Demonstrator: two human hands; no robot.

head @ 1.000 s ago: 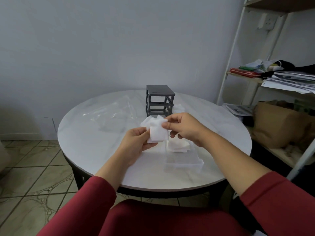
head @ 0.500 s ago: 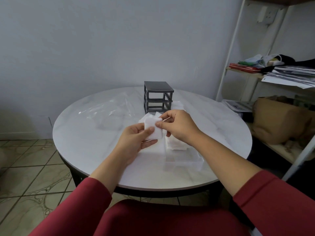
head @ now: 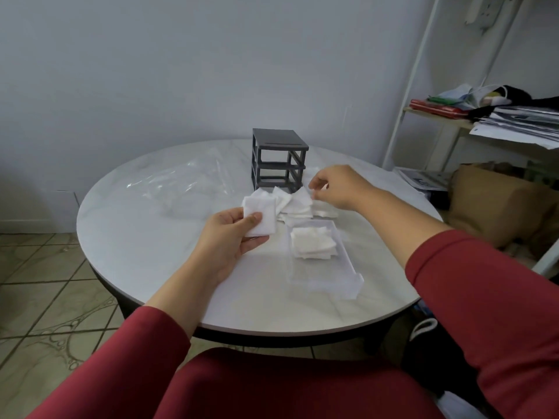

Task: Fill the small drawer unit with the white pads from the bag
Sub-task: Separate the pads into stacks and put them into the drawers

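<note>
The dark grey drawer unit (head: 278, 161) stands at the back of the round table (head: 145, 255), its slots without drawers. In front of it lies a loose pile of white pads (head: 295, 204). My left hand (head: 230, 237) holds a small stack of white pads (head: 260, 217) between thumb and fingers, just above the table. My right hand (head: 335, 186) reaches over the pile, its thumb and forefinger pinching the edge of a pad. A clear drawer (head: 323, 278) lies on the table near me with several pads (head: 313, 243) in its far end. The empty clear bag (head: 181, 182) lies at the back left.
A white shelf (head: 447, 122) with papers and books stands to the right of the table. A brown paper bag (head: 496, 204) sits below it. Tiled floor lies to the left.
My hands have parted. The right hand let go of the stack and moved back and right to the loose pile; the left hand keeps the stack and has dropped slightly.
</note>
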